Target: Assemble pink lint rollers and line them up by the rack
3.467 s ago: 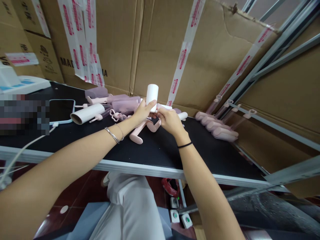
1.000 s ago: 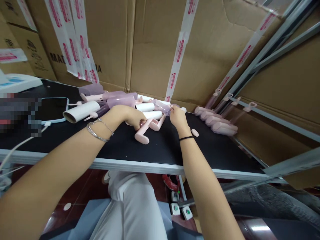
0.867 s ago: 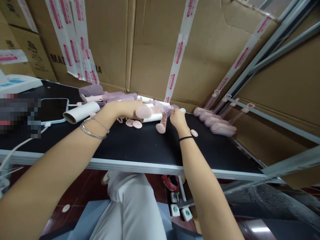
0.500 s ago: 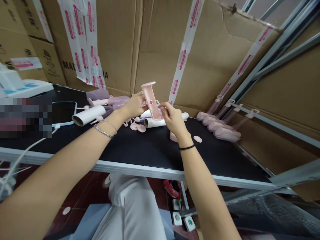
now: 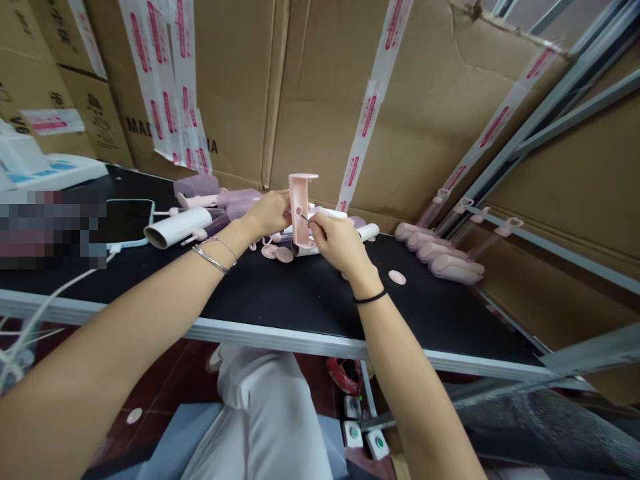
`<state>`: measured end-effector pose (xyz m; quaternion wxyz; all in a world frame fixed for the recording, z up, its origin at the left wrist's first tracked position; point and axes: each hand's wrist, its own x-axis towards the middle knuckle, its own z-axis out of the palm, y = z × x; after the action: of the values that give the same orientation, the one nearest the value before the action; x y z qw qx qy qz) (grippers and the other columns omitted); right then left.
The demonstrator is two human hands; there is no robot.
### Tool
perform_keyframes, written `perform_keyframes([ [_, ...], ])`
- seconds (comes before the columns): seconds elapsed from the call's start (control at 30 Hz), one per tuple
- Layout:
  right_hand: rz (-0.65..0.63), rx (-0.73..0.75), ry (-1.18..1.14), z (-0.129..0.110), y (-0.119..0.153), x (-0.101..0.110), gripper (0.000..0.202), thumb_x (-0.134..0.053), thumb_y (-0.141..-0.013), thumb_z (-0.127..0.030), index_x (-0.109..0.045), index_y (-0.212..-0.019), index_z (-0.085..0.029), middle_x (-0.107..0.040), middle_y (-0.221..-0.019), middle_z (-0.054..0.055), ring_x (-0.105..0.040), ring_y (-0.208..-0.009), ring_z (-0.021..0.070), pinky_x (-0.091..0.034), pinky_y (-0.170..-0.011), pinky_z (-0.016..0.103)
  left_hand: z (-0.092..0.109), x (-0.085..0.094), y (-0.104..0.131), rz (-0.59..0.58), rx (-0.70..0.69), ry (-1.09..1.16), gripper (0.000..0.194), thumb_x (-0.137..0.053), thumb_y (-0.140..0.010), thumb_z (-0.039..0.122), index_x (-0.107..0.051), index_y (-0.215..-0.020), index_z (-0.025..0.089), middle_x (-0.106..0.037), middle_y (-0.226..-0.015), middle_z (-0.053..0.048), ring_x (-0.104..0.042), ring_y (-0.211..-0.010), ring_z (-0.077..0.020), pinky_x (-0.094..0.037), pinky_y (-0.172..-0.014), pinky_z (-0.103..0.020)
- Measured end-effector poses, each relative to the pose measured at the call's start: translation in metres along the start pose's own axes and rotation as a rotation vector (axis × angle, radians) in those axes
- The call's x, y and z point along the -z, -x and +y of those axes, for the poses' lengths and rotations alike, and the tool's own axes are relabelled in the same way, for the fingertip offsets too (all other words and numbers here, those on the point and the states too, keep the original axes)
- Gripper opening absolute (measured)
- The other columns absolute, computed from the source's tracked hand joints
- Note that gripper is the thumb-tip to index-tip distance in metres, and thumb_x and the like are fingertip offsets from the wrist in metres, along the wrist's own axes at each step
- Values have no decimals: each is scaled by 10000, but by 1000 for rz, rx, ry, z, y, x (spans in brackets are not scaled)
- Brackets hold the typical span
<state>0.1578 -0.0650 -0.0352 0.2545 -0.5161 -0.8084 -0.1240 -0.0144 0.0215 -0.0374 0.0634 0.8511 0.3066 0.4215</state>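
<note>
My left hand (image 5: 273, 215) grips a pink plastic shell (image 5: 301, 230) from behind, holding it upright above the table. The shell is a curved, hollow piece with a flat flange at the top and a small round hole in its wall. My right hand (image 5: 337, 241) is closed in a pinch around a thin dark tool (image 5: 306, 219), most of it hidden by the fingers. The tool's tip points at the shell near the hole; whether it touches cannot be made out. Pink discs (image 5: 284, 255) lie on the table below the shell.
On the black table (image 5: 280, 300) lie a white tube (image 5: 179, 227), purple parts (image 5: 196, 186), a phone (image 5: 131, 221) with a cable and a single pink disc (image 5: 397, 277). Several pink handle-like pieces (image 5: 456, 268) lean at the right. Cardboard (image 5: 320, 107) stands behind.
The shell has turned upright and moved slightly down, its hollow side angled more toward the right. My right hand has shifted a little left and lower, bringing the dark tip near the hole.
</note>
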Motion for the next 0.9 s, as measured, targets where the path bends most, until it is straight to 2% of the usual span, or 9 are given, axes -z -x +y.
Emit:
perform_keyframes([
  [0.07,-9,-2,41,-2,0,0,303,-353,-964,-248,-652,-968,-198,-703,-903,61,-609,-812,190,-316,-642,269,-2,1,0,-72,-52,-160,209,-540,-753,259,-691,-870,175,-737,-936,-63,-679,-878,-209,-499,-817,-286],
  [0.3,-61,-35,218,-14,3,8,368,-296,-990,-263,-658,-1016,-203,-708,-998,82,-615,-822,194,-316,-638,278,-2,3,0,-133,-47,-400,341,-479,-798,327,-691,-1018,177,-729,-1061,-93,-688,-971,-237,-502,-813,-278],
  [0.57,-90,-25,338,-15,3,9,389,-271,-1000,-286,-607,-1192,-239,-703,-1041,86,-639,-806,203,-375,-699,294,-2,1,-1,-195,16,-599,331,-483,-801,317,-682,-1004,147,-731,-999,-135,-686,-964,-274,-496,-806,-322],
  [0.77,-90,5,337,-13,2,3,370,-300,-982,-237,-591,-1211,-244,-707,-1028,76,-658,-861,217,-397,-676,293,3,0,0,-185,10,-645,368,-458,-848,367,-668,-1057,148,-733,-992,-140,-691,-941,-291,-495,-755,-341],
  [0.9,-103,-17,291,-10,0,5,352,-324,-963,-243,-628,-1139,-228,-709,-1030,89,-664,-872,228,-424,-682,302,16,-2,-4,-85,94,-592,379,-454,-876,356,-608,-1191,211,-736,-997,-106,-690,-942,-286,-486,-751,-345],
])
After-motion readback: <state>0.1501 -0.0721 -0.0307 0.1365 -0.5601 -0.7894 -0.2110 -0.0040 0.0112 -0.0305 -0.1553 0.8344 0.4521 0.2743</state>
